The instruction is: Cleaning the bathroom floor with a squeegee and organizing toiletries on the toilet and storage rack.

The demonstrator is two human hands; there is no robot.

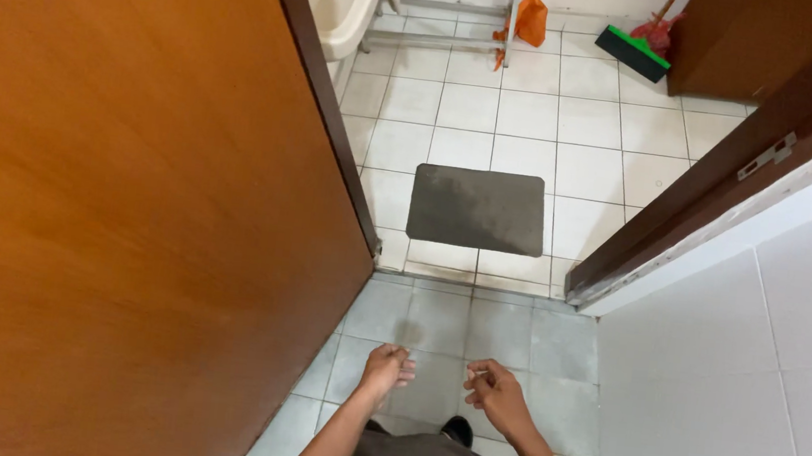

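Our two hands hang empty low in the middle of the frame, above the grey floor tiles (436, 322). The left hand (387, 369) is loosely curled with its fingers drooping down, narrow rather than spread; the right hand (497, 393) is half closed, thumb and forefinger near each other but pinching nothing. They sit close together without touching, at rest rather than reaching.

Nearest to them is the wooden door (127, 199), filling the left side of the frame. It stands swung open, and its edge runs up just left of the left hand, so the way ahead is free. Neither hand touches it.

Further up, past the raised threshold, a dark grey mat (476, 208) lies flat on the white floor at the centre, square to the doorway, likely there to catch wet feet. It is well apart from both hands.

At the right, the brown door frame (690, 203) meets a white tiled wall (772, 377). Along the top edge we see a white basin (347, 21), an orange bag (531, 20) and a green broom (634, 53) leaning in the corner, out of the walking path.
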